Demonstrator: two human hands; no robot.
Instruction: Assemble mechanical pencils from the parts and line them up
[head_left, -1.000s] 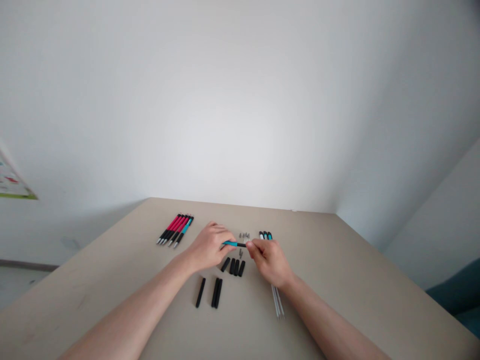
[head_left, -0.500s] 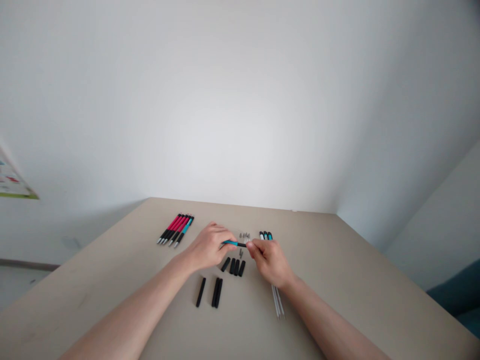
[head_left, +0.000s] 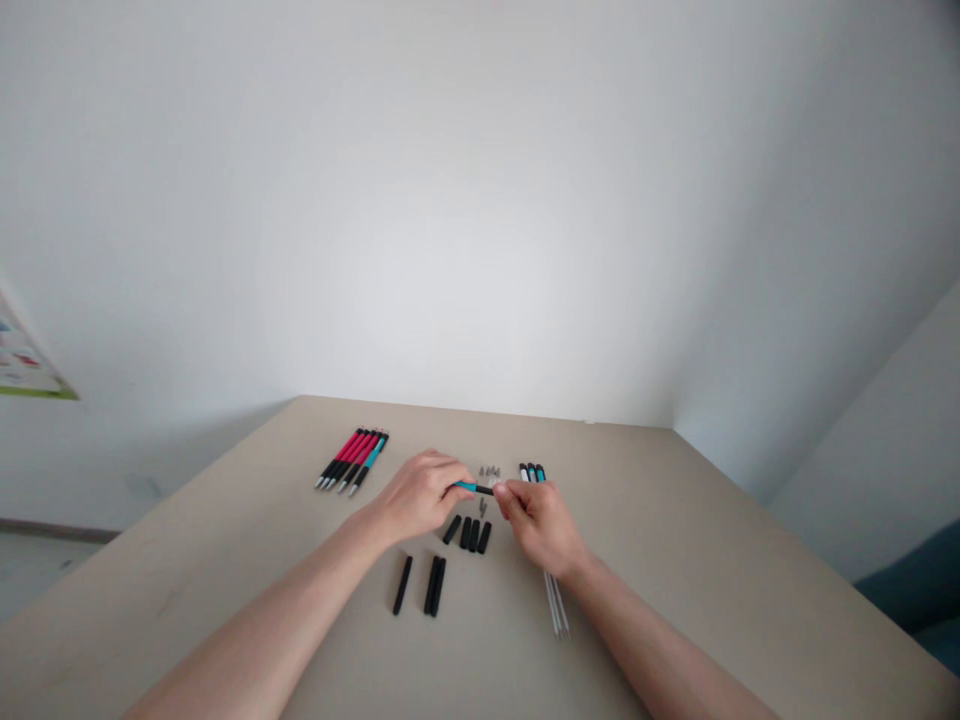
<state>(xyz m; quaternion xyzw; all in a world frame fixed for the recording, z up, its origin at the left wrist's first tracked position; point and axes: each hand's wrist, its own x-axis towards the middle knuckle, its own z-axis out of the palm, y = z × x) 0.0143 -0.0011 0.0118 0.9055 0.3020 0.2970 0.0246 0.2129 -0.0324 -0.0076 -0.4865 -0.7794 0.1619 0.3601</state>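
A blue and black pen [head_left: 466, 486] is held level between my two hands above the middle of the table. My left hand [head_left: 424, 492] is closed on its blue barrel. The fingers of my right hand [head_left: 541, 522] pinch the black end, and its tip is hidden by them. Small metal pen tips [head_left: 489, 471] lie just behind the pen, with a few more small grey parts [head_left: 482, 508] in front. Several short black grips [head_left: 471, 534] sit below my hands. Nearer to me are three longer black tubes [head_left: 435, 586].
Several assembled pens [head_left: 352, 462], red and blue with black grips, lie in a row at the left on the beige table [head_left: 225, 560]. Pen barrels [head_left: 532, 472] with thin white refills [head_left: 556, 606] lie around my right hand. A white wall [head_left: 480, 250] stands behind.
Both hands stay in nearly the same place with the pen. My left fingers have shifted slightly along the blue barrel. The parts on the table have not moved.
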